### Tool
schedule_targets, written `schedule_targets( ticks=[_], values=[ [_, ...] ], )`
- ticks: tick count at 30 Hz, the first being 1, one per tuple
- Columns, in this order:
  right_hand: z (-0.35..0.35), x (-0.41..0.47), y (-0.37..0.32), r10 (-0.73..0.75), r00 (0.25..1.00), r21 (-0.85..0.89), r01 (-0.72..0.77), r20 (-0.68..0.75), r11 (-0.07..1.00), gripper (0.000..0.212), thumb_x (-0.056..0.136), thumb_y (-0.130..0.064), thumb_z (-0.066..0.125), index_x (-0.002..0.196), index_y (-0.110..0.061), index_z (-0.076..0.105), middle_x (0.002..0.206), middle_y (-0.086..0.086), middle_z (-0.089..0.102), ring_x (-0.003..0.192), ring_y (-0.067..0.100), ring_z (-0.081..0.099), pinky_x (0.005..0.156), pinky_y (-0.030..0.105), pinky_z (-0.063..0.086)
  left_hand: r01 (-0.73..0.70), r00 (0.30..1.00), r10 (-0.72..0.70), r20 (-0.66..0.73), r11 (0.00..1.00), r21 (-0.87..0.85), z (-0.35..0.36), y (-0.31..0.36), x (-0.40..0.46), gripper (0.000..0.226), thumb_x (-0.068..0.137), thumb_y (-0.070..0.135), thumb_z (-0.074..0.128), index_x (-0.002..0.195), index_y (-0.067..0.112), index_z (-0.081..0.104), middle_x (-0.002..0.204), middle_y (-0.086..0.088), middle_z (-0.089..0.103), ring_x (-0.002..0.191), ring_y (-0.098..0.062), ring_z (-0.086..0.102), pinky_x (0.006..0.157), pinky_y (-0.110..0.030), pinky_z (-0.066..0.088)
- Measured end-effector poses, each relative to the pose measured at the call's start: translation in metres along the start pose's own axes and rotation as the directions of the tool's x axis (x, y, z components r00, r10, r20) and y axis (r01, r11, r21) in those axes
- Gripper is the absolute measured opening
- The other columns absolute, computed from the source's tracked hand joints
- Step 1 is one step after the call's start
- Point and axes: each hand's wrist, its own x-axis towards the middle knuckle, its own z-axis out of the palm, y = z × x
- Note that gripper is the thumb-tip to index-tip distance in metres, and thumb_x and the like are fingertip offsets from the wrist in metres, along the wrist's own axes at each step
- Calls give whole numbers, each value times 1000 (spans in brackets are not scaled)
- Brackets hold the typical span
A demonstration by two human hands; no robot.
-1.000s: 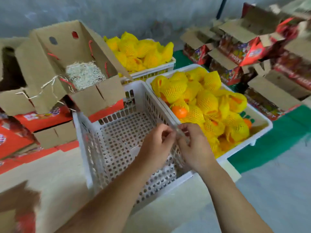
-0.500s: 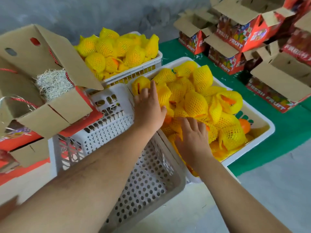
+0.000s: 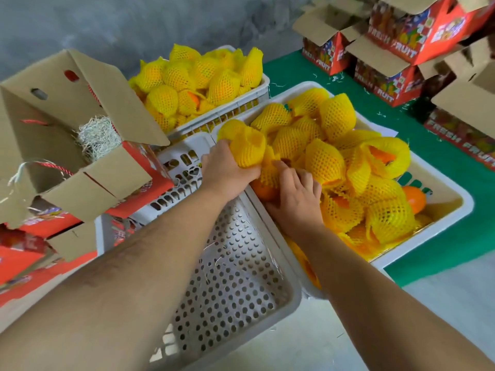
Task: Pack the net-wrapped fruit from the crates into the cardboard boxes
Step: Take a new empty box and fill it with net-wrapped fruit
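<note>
Left hand [image 3: 227,170]: fingers curled round one fruit in yellow foam net [image 3: 247,147], gripped at the near-left corner of the white plastic tray of netted fruit [image 3: 439,231].

Right hand [image 3: 296,199]: fingers spread and bent, tips pressed into the netting of a second yellow-netted fruit [image 3: 270,174] just right of the left hand; whether it has actually closed round that fruit cannot be told. A bare orange [image 3: 263,190] shows under that net, against the tray's near wall.

White plastic tray: heaped with yellow-netted fruit; one unwrapped orange fruit [image 3: 413,199] lies near its right end. The tray rests partly on a green cloth [image 3: 455,253].

Empty white perforated plastic crate [image 3: 230,263]: directly left of the tray, walls touching; both forearms cross above it.

Second white slatted crate of yellow-netted fruit [image 3: 203,79]: behind the tray, against the grey wall [image 3: 107,22].

Open red-and-brown cardboard box [image 3: 67,129]: left of the tray, beyond the empty crate, tilted, flaps up, with pale shredded-paper padding [image 3: 97,136] and a red cord handle inside.

Stack of open red cardboard boxes printed FRESH FRUIT [image 3: 401,49]: behind and right of the tray, on the green cloth.
</note>
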Motion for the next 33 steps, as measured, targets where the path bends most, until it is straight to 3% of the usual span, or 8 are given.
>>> schedule_targets(
  ticks=[6,10,15,21,24,27,30,33],
  values=[
    [-15,-3,-1,-19,970,94,43,-242,995,82,81,-52,72,150,-21,41,125,2,51,117,28,44,98,46,31,42,995,-90,-37,738,-674,4,-2,-37,61,79,58,82,128,35,54,108,19,70,92,8,67,70,-14,52],
    [-26,-9,-13,-142,940,265,229,-310,937,77,83,-43,80,143,-6,48,123,11,52,112,29,55,92,41,48,279,957,-206,203,472,-836,-6,-5,-66,84,66,91,65,130,36,63,111,11,72,93,-9,63,76,-29,49],
    [-32,-33,-47,-163,967,403,231,-196,886,80,74,-27,89,136,-2,46,124,13,45,116,21,50,88,23,45,323,945,-146,292,297,-898,-28,-29,-103,79,76,73,69,137,23,60,128,-6,73,122,-24,68,108,-43,50],
    [-26,-87,-110,-142,989,515,144,-44,845,67,75,-31,69,139,-31,50,133,3,38,122,6,40,86,0,37,215,965,-211,156,296,-931,-52,-70,-155,84,74,64,80,144,26,53,131,-3,71,119,-24,69,96,-43,57],
    [-23,-111,-144,-93,996,620,69,7,782,54,78,-46,75,127,-39,55,123,-5,37,111,-1,46,81,7,49,311,937,-277,214,378,-872,-73,-104,-184,99,54,86,77,135,31,61,124,-1,74,110,-22,73,96,-44,58],
    [-17,-131,-176,-196,970,586,76,144,807,79,72,-70,77,142,-50,45,123,-15,37,109,-6,48,78,9,50,413,902,-324,287,444,-795,-100,-151,-213,106,41,96,73,128,35,62,116,-1,77,103,-24,75,93,-47,60],
    [0,-150,-222,-297,911,507,119,287,854,100,63,-83,70,151,-61,27,122,-28,33,101,-3,54,81,14,50,421,904,-311,293,526,-739,-138,-197,-245,95,47,97,64,122,38,65,104,6,79,92,-16,77,71,-32,62],
    [28,-173,-285,-368,881,439,216,298,872,90,66,-77,68,145,-70,23,118,-23,35,95,4,57,81,24,51,377,925,-287,249,621,-687,-179,-244,-268,79,55,94,55,115,44,66,101,11,78,89,-10,76,82,-42,63]
  ],
)
